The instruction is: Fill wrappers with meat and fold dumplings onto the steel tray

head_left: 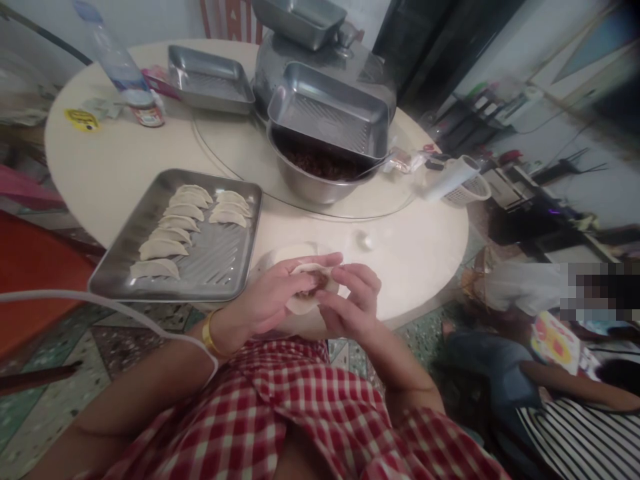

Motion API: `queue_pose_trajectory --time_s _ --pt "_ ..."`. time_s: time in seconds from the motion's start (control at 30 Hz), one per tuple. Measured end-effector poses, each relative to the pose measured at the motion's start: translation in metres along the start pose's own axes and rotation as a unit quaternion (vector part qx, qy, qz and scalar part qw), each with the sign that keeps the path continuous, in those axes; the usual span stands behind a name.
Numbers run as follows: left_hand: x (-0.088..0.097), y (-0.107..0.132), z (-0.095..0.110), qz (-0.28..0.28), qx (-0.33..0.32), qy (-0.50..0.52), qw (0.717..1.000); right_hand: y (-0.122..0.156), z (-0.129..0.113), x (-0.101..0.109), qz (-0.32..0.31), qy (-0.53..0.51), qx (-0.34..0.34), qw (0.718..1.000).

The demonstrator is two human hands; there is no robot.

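Between my two hands, over the table's near edge, is a round dumpling wrapper with brown filling showing in its middle. My left hand cradles it from the left, the thumb lying across the filling. The fingertips of my right hand pinch the wrapper's right edge. Just behind my left hand lie more wrappers, partly hidden by it. To the left, a metal tray holds folded dumplings in two rows, the left row longer. Beyond my hands stands a steel bowl of dark filling.
An empty-looking metal tray rests over the bowl's back, and another tray sits behind. A plastic bottle stands at back left. A small white lump lies right of the wrappers. A person in a striped top is at right.
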State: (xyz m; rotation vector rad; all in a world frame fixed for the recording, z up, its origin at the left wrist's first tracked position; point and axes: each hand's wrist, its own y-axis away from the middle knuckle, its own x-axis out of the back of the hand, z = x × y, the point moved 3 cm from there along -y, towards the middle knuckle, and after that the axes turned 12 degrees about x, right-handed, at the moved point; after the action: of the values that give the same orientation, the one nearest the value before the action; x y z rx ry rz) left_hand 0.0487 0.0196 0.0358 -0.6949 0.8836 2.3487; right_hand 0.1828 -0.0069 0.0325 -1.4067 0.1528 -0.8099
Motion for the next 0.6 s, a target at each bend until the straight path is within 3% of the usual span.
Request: queue_pose_trajectory --time_s 0.13,0.27,0.47,0.6 --pt "-0.001 -0.002 -0.004 -0.035 -0.029 -0.008 0.999 -0.004 -0.001 0.001 -0.031 -0.003 -0.075 0.997" --pt "-0.001 -0.004 -0.006 -0.056 -0.053 -0.002 0.997 -0.010 0.000 -0.002 -0.010 0.002 -0.142 0.990" --pt "0.003 -0.005 -0.005 -0.020 -0.078 -0.067 0.994 -0.012 0.003 -0.016 0.020 -0.060 -0.230 0.971" --pt "0.010 -0.007 -0.005 0.027 -0.123 -0.159 0.979 -0.011 0.006 -0.022 0.000 -0.072 -0.257 0.964"
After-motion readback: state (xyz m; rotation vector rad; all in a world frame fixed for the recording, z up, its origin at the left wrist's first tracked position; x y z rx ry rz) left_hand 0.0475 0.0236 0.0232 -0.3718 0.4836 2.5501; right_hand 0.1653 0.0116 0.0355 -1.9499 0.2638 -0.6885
